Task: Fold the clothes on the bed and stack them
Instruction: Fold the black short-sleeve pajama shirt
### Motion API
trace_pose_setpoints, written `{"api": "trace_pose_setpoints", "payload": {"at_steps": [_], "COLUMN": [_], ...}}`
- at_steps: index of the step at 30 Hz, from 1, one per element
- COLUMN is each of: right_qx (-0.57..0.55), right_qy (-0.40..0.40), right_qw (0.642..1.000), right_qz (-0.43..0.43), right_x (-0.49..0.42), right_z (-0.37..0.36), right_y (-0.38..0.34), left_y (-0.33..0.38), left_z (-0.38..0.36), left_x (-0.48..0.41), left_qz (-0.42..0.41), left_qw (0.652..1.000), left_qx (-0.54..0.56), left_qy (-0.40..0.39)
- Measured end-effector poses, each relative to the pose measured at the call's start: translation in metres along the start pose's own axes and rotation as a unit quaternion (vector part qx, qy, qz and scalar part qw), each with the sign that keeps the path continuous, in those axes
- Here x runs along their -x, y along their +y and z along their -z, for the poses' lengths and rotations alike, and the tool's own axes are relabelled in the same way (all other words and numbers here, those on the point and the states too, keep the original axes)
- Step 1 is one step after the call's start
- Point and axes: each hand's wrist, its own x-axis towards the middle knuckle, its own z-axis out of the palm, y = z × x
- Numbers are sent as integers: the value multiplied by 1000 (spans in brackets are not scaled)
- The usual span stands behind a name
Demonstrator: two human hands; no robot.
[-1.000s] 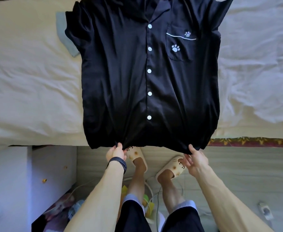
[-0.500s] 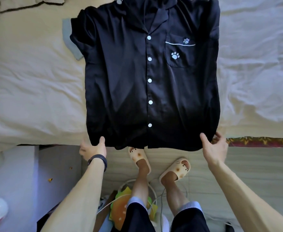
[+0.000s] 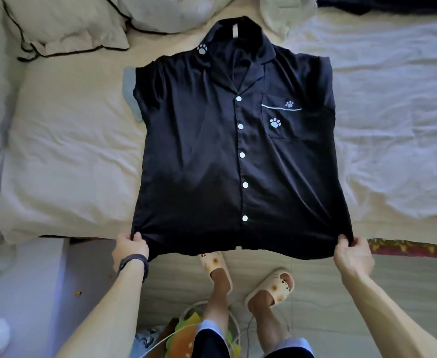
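Black short-sleeved shirt (image 3: 199,151) lies face up and buttoned on the bed (image 3: 70,151); collar at the end far from the hands, hem toward them and overhanging the bed's near edge. Left hand (image 3: 129,250) grips the hem's left corner, fingers curled into the cloth; right hand (image 3: 352,254) grips the hem's right corner in like manner; the hands stand well apart, at the shirt's full width, and the hem is drawn taut between them. Dark wristband (image 3: 134,262) on the left wrist. Row of five white buttons (image 3: 242,155) runs up the shirt roughly midway between the hands; chest pocket (image 3: 284,120) with white piping and paw prints lies beyond the right hand. Pale blue cloth (image 3: 129,99) shows from under the sleeve on the left hand's side. Pillows (image 3: 65,24) lie beyond the collar, toward the left hand's side; crumpled white sheet (image 3: 393,125) beyond the right hand. Dark cloth (image 3: 393,3) at the far corner on the right hand's side; kind cannot be told. Two cream slippers (image 3: 277,282) on the person's feet, on the floor between the hands.
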Motion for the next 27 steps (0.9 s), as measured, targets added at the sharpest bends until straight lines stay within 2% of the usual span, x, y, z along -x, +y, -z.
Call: {"api": "trace_pose_setpoints", "payload": {"at_steps": [4, 6, 7, 10, 13, 15, 16, 17, 19, 21, 23, 25, 27], "right_qx": [69, 83, 85, 116, 146, 197, 236, 270, 318, 315, 281, 270, 278], "right_qy": [46, 76, 82, 80, 74, 53, 44, 36, 23, 25, 41, 56, 57], "right_qw": [997, 990, 980, 921, 857, 816, 801, 800, 835, 882, 915, 912, 872], "right_qz": [1, 90, 161, 364, 488, 541, 549, 534, 448, 350, 287, 302, 399], "right_x": [9, 24, 32, 52, 59, 49, 35, 18, -18, -42, -47, -32, -4], "right_z": [-7, -18, -25, -60, -107, -132, -137, -135, -118, -93, -81, -88, -107], "right_y": [-21, -35, -42, -67, -101, -122, -128, -130, -121, -114, -126, -147, -168], "left_y": [12, 25, 36, 80, 129, 149, 154, 154, 144, 131, 130, 146, 174], "left_z": [4, -2, -8, -35, -76, -97, -101, -99, -80, -49, -25, -26, -43], "left_x": [-6, -3, 2, 26, 47, 44, 32, 13, -31, -71, -92, -84, -51], "left_qz": [1, -75, -156, -404, -537, -586, -588, -567, -480, -371, -316, -355, -446], "left_qw": [999, 992, 981, 906, 832, 789, 783, 795, 846, 892, 911, 904, 868], "left_qx": [-37, -54, -49, -87, -137, -183, -203, -214, -232, -256, -262, -231, -209], "left_qy": [27, 86, 108, 90, 32, 9, 4, 1, 10, 27, 39, 57, 65]}}
